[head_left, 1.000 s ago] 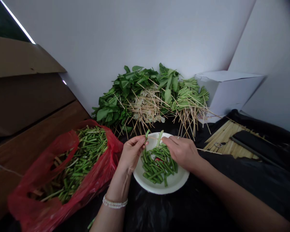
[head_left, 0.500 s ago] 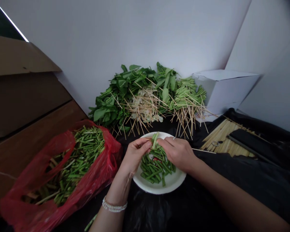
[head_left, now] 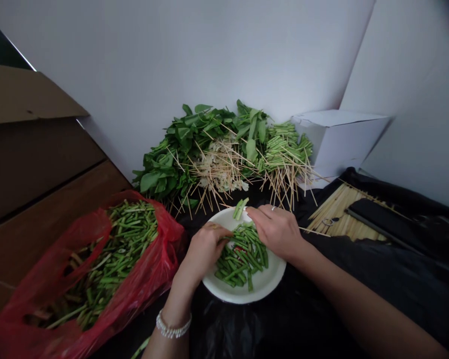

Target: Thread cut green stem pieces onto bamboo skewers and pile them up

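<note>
Bamboo skewer (head_left: 315, 231) pinched in right hand (head_left: 279, 230) | left hand (head_left: 206, 247) curled over bowl (head_left: 271, 280), grip unclear

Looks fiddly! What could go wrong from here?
The skewer in the right hand points leftward, and the left hand is close by, so it might get pricked. The green pieces on the skewer look slim and could split. The red bag gapes open left of the white bowl; a knock might spill its cut stems.

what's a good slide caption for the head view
Right hand holds a skewer threaded with green stems; left hand is over a white bowl.
</note>
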### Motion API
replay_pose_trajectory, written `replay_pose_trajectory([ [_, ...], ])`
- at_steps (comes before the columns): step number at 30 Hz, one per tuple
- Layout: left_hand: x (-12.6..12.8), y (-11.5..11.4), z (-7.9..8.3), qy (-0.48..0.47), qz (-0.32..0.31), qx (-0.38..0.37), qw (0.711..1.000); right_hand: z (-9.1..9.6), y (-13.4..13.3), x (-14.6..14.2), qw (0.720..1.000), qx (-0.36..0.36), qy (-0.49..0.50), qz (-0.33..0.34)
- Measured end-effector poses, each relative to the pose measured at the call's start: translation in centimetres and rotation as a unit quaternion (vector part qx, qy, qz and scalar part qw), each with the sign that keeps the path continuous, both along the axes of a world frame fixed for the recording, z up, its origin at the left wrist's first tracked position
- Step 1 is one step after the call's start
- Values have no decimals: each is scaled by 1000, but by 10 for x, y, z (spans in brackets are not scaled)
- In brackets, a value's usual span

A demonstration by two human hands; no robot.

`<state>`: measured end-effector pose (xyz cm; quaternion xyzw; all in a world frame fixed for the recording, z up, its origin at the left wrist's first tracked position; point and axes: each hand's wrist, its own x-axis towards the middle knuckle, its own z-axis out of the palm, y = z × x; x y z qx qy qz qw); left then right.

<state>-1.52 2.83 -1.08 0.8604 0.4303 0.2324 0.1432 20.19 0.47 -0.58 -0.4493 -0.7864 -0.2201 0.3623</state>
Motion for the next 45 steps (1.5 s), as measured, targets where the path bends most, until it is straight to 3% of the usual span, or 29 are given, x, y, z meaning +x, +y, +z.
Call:
replay_pose_trajectory([
  [5,2,-4,-1,163,-12,48,985,-1,0,-2,1000,13,2,12],
  [11,5,-9,4,191,6,45,980,-2,-1,-3,1000,-1,2,15],
  [14,5,-7,4,133,-2,27,991,-2,-1,-3,1000,1,0,20],
  [17,6,-5,2,10,-5,-4,1000,-1,-1,-2,1000,4,-1,21],
  [20,9,-4,0,-126,41,-55,990,0,-2,-1,1000,8,1,21],
  [23,12,-4,2,-284,95,-138,944,0,-2,-1,1000,12,6,20],
  [27,11,-3,8,-486,115,-248,831,1,-3,-2,1000,14,6,23],
  [30,7,-1,12,-566,103,-308,758,1,-4,-4,1000,5,-6,30],
  [32,6,-1,13,-592,98,-332,728,0,-4,-4,999,6,-11,33],
  [36,5,-1,14,-608,100,-342,709,-2,-4,-4,999,14,-21,31],
  [45,6,-1,15,-616,109,-322,711,-4,-3,-4,999,17,-33,32],
])
